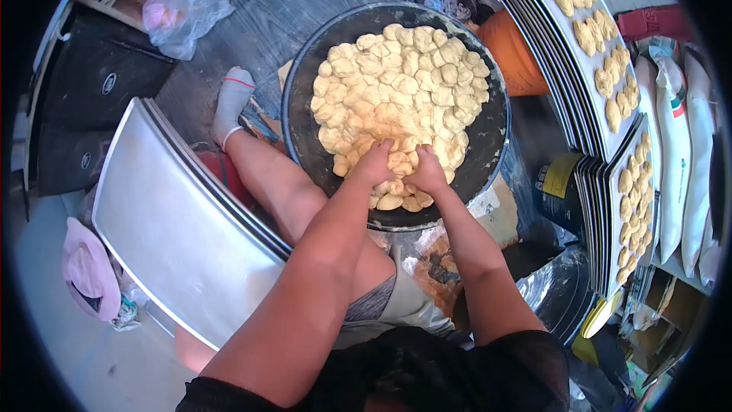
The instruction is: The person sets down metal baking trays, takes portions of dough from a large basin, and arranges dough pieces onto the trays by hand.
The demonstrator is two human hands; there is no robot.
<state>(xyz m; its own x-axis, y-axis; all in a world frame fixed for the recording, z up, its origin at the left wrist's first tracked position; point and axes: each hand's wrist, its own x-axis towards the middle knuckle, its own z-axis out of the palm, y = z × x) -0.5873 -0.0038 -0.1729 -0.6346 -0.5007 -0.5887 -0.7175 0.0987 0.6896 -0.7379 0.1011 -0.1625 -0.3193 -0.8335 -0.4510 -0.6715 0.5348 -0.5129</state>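
A wide black tub [499, 160] in front of me is filled with many pale yellow dough balls [396, 69], packed against each other. Both my hands are in the near part of the tub, side by side. My left hand [371, 165] curls its fingers on a dough piece [401, 162] between the hands. From the other side, my right hand [428, 172] grips the same lump of dough. Some fingertips are hidden in the dough. Several loose dough balls [390, 202] lie under and just below my hands, near the tub's close rim.
Empty metal trays [183, 221] lean in a stack at my left. On the right, stacked trays [534, 46] carry shaped dough pieces [606, 76]. An orange container [512, 53] touches that side. White sacks [671, 145] stand farther right, and a plastic bag [187, 11] lies upper left.
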